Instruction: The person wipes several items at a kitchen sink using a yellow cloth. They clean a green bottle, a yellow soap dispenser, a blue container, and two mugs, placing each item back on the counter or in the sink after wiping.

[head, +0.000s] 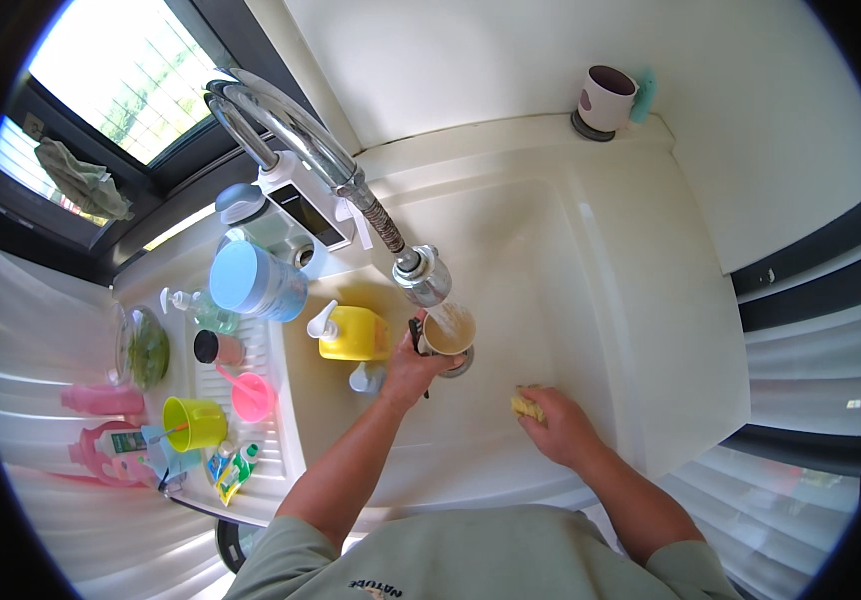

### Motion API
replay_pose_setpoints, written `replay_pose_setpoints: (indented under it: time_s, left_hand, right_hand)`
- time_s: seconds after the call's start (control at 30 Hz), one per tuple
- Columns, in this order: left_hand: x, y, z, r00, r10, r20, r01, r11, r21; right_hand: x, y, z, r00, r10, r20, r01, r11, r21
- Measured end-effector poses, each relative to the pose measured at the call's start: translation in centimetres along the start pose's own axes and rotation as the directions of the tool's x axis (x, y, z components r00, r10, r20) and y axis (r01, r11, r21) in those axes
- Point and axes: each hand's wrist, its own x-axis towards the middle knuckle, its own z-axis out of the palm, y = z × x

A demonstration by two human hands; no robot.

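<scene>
My left hand (413, 369) grips a cup (449, 332) with a pale inside, by a dark part at its left side. Water runs from the chrome faucet head (423, 277) into the cup. Below the cup, a round metal drain (457, 364) partly shows in the white basin (543, 277). My right hand (562, 429) holds a small yellow sponge (528, 406) low over the basin, to the right of the cup. Whether the sponge touches the basin, I cannot tell.
A yellow pump bottle (355, 333) stands close left of my left hand. On the ribbed ledge are a blue-lidded tub (258, 281), a pink cup (253, 397), a lime-green mug (194, 424) and tubes (237, 474). A white mug (606, 99) stands on the back rim.
</scene>
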Motion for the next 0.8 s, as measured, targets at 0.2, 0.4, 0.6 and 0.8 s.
replay_pose_setpoints:
  time_s: [0.2, 0.4, 0.6, 0.8]
  left_hand:
    - [0.0, 1.3, 0.4, 0.998, -0.062, 0.014, 0.062, 0.998, 0.008]
    - [-1.3, 1.7, 1.1, 1.0, 0.022, 0.001, -0.022, 0.998, -0.051]
    - [-3.1, 2.3, -0.6, 0.997, -0.044, 0.071, -0.007, 0.798, 0.603]
    - [-7.3, 5.5, 0.7, 0.921, -0.035, 0.388, -0.389, -0.129, 0.912]
  right_hand:
    - [-4.1, -1.3, -2.5, 1.0, 0.021, -0.007, -0.021, 0.998, -0.064]
    - [-6.6, -0.8, -2.9, 0.992, -0.049, -0.114, 0.038, 0.994, -0.098]
    - [-6.7, 0.3, -2.1, 0.967, -0.154, -0.202, 0.122, 0.979, -0.162]
    - [-7.1, 0.5, -2.0, 0.972, -0.109, -0.209, 0.078, 0.986, -0.15]
